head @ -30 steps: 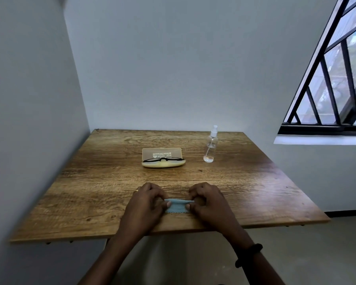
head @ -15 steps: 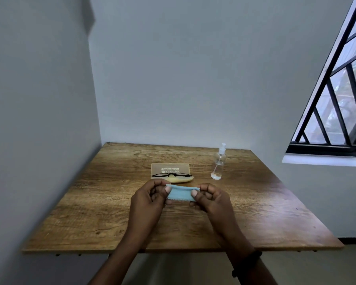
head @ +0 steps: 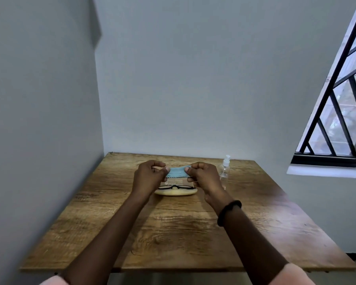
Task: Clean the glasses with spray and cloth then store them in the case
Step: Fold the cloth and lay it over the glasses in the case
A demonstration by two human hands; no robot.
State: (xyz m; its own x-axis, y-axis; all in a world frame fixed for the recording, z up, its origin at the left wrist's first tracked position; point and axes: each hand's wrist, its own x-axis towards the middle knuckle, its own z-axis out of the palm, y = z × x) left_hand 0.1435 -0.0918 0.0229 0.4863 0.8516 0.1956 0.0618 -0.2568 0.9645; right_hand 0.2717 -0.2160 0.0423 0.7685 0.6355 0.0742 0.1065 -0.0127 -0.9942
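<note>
A small light-blue cloth (head: 177, 172) is stretched between my two hands, held in the air above the open case. My left hand (head: 149, 176) pinches its left end and my right hand (head: 203, 176) pinches its right end. Under the cloth lie black-framed glasses (head: 175, 187), folded, in a yellowish open case (head: 176, 192) whose brown lid is mostly hidden by my hands. A clear spray bottle (head: 224, 170) with a white nozzle stands upright just right of my right hand.
The wooden table (head: 173, 233) sits in a corner, with a grey wall on the left and behind. A barred window (head: 337, 112) is at the right. A black band circles my right wrist.
Both hands lifted the cloth off the table's near edge and carried it forward, to above the case and glasses. The camera tilted up as well.
</note>
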